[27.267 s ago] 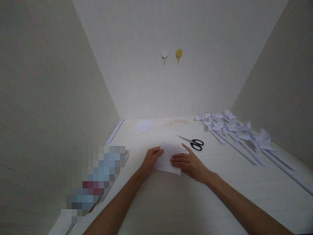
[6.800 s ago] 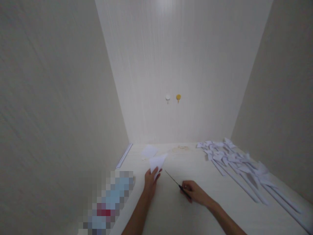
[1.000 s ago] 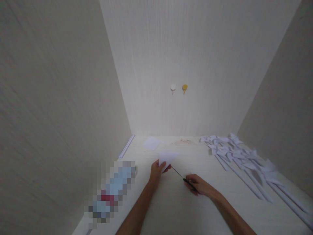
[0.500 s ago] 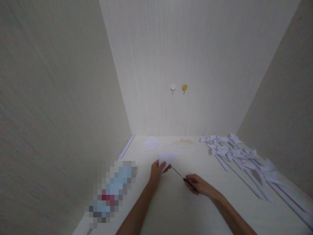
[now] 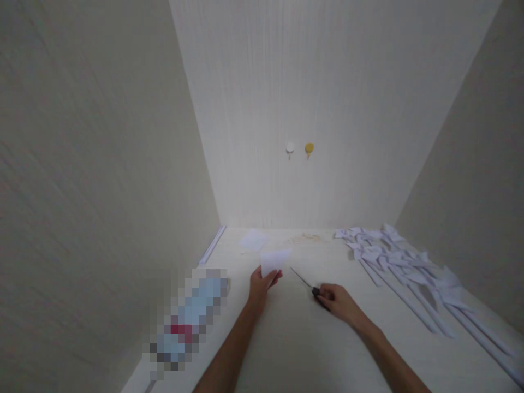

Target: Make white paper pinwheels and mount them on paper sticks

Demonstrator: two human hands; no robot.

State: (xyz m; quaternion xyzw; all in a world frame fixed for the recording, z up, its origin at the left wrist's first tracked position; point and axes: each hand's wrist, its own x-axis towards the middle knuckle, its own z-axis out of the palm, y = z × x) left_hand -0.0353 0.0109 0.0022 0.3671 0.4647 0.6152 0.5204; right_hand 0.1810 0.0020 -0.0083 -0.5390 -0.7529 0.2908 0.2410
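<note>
1. Head view, left hand: a folded white paper triangle is pinched at its lower corner by the left hand, and it is held just above the pale wood-grain tabletop, its wide edge turned up and away.
2. Head view, right hand: the black handles of a pair of steel-bladed scissors are gripped by the right hand. The blades are seen as one thin line, pointed up and left toward the triangle; their tip is near the paper but apart from it.
3. Head view, far side of the tabletop: a small flat white paper square is laid beyond the left hand, close to the back wall.
4. Head view, right side: a row of white paper pinwheels on rolled paper sticks is spread along the right of the tabletop, well apart from both hands.
5. Head view, back wall: a round white wall hook and a round yellow wall hook are fixed side by side, high above the tabletop.
</note>
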